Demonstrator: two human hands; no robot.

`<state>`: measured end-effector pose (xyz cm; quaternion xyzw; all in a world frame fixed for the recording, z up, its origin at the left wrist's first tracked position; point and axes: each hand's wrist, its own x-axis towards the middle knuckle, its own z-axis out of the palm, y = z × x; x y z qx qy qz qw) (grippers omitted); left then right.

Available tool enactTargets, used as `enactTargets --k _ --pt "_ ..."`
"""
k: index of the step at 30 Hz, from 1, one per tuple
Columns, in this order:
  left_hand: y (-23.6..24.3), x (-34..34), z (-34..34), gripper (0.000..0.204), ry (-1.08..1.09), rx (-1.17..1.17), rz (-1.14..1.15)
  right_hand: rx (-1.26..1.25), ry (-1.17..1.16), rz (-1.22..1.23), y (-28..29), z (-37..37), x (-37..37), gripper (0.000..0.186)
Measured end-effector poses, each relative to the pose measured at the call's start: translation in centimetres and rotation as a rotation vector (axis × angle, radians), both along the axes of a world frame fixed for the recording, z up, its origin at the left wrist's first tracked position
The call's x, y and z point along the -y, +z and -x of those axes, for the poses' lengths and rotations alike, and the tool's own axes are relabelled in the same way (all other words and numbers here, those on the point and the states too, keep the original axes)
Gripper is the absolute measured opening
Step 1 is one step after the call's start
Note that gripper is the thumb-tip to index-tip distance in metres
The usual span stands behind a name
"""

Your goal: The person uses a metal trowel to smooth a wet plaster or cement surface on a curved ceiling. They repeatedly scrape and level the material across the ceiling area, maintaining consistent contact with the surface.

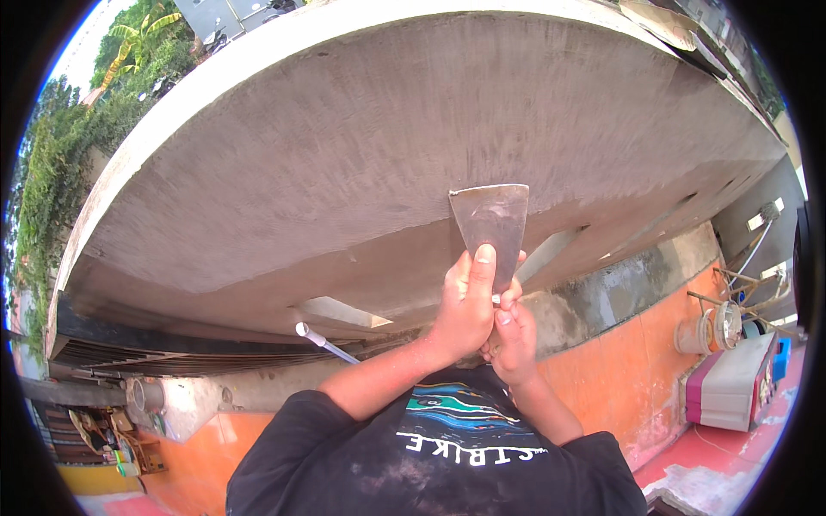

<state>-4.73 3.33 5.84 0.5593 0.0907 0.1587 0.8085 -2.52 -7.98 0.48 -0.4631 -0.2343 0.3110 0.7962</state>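
A person in a black shirt grips a metal scraper with two bare hands before a broad grey wall. The left hand is clamped on the tool, its thumb pressed flat along the face of the blade; the right hand is closed just below, by the lower end — the two hands close together, the handle mostly hidden behind the fingers. The scraper stands in front of the wall, near the middle of the view, its wide edge uppermost; whether that edge touches the surface cannot be told. A pale pipe juts out beside the left forearm, near a slanted opening in the wall. Below runs an orange surface. At right sit a bucket and a white-and-purple box — the box on a pinkish-red floor — while greenery fills the far left.
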Motion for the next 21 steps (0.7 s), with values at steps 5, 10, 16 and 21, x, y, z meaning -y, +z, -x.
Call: enactTargets --k 5,10,16,21 --pt "-1.0 1.0 0.3 0.052 -0.025 -0.195 0.089 -0.118 -0.015 0.049 -0.6 1.3 0.8 0.031" --pt "-2.0 0.5 0.4 0.053 -0.026 -0.094 0.025 -0.163 -0.016 0.05 -1.4 1.6 0.5 0.023" --pt "-1.0 0.5 0.6 0.054 -0.035 -0.108 0.035 -0.14 -0.028 -0.024 -0.4 1.9 0.3 0.023" --pt "-0.7 0.6 0.7 0.053 -0.032 -0.09 -0.01 -0.107 -0.051 0.008 -0.3 2.1 0.4 0.023"
